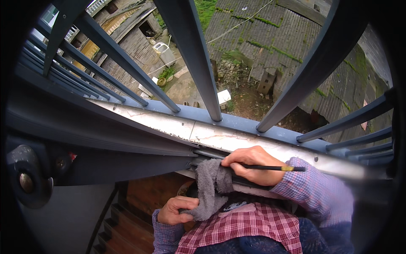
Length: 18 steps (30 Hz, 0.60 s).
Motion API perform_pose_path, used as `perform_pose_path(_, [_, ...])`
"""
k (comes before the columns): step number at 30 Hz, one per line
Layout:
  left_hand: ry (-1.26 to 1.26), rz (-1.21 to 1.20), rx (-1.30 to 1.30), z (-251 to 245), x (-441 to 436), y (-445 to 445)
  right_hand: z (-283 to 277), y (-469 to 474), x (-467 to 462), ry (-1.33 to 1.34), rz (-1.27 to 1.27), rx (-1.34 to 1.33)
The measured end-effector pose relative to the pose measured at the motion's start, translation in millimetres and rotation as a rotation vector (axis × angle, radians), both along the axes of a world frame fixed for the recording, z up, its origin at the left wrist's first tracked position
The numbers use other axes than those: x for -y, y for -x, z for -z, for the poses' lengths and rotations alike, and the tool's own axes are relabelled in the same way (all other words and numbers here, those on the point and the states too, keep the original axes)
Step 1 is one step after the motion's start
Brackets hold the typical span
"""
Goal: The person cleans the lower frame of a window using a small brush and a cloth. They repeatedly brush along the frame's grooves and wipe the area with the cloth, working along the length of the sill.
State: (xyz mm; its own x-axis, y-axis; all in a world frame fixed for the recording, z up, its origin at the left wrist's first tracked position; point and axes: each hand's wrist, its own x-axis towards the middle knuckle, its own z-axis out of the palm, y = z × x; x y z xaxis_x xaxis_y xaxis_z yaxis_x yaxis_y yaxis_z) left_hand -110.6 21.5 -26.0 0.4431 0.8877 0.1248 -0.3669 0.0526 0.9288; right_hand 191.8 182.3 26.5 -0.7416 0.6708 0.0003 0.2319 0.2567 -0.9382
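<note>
My right hand [255,163] grips a thin black stick [266,167] with a gold-coloured band, its rear end pointing right over my cuff. The stick's tip is hidden by the fingers and a grey terry cloth [207,187]. That cloth drapes over the dark metal window track [209,153] and hangs down towards me. At its lower end my left hand [179,209] pinches the cloth between thumb and fingers. Left of the cloth, the dark window sash frame [127,155] meets the track.
Metal security bars [203,73] rise from a rail beyond the pale tiled sill [177,125]. A window handle [27,177] juts out at left. Stairs [127,228] lie below on the inside. Outside, far down, are a corrugated roof [253,35] and a yard.
</note>
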Motion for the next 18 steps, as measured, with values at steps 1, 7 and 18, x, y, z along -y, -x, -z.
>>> perform_pose_path(1, [0.028,0.026,-0.015,0.5,2.2,-0.8,-4.1,-13.9,1.3,0.011,0.018,-0.017])
perform_pose_path(7, [0.064,0.143,0.011,-0.1,6.2,-0.5,-10.3,-42.6,5.3,0.173,0.061,0.033])
perform_pose_path(18, [0.106,-0.402,0.253,-22.2,11.9,1.1,-16.3,-65.3,8.7,0.218,0.026,0.116])
